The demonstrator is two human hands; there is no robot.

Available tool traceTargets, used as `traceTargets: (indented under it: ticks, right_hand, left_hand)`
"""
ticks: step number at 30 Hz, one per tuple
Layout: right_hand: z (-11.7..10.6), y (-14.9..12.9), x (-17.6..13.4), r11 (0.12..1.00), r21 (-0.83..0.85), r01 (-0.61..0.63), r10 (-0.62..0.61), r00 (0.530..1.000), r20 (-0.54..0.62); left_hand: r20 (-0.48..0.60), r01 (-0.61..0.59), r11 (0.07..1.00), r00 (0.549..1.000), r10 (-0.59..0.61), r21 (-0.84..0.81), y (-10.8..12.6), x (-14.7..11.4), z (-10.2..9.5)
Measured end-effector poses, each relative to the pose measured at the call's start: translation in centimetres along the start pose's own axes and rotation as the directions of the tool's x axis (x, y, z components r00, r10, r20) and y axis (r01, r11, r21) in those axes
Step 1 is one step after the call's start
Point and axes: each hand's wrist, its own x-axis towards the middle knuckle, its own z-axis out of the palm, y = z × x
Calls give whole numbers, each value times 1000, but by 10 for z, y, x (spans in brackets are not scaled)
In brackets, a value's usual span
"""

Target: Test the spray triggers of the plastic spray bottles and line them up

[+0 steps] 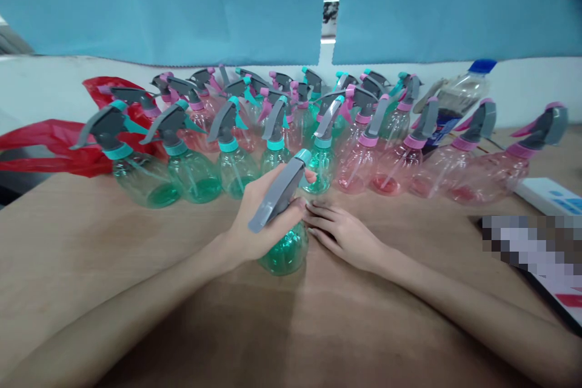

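My left hand is wrapped round the neck of a green spray bottle with a grey trigger head and a turquoise nozzle tip. The bottle is at the middle of the table, its collar hidden by my fingers. To its right, my right hand lies low over the table with its fingers stretched out, the tips close to the bottle; whether they touch it I cannot tell. Just beyond stands a front row of spray bottles, green ones on the left and pink ones on the right, with a little liquid in each.
More spray bottles crowd behind the front row. A red plastic bag lies at the left. At the right are a clear bottle with a blue cap, a white box and a dark-edged, blurred-out flat item. Blue cloth hangs behind.
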Motion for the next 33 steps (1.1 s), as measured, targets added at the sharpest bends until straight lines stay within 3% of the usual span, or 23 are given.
traceTargets:
  ticks: [10, 33]
  right_hand:
    - [0, 0, -1, 1000, 17, 2, -2, 1000, -8]
    - [0, -1, 0, 1000, -2, -6, 6, 1000, -13]
  left_hand:
    - [-8, 33, 999, 999, -33, 16, 3, 1, -1]
    - [-15, -71, 997, 997, 71, 38, 1, 4, -4]
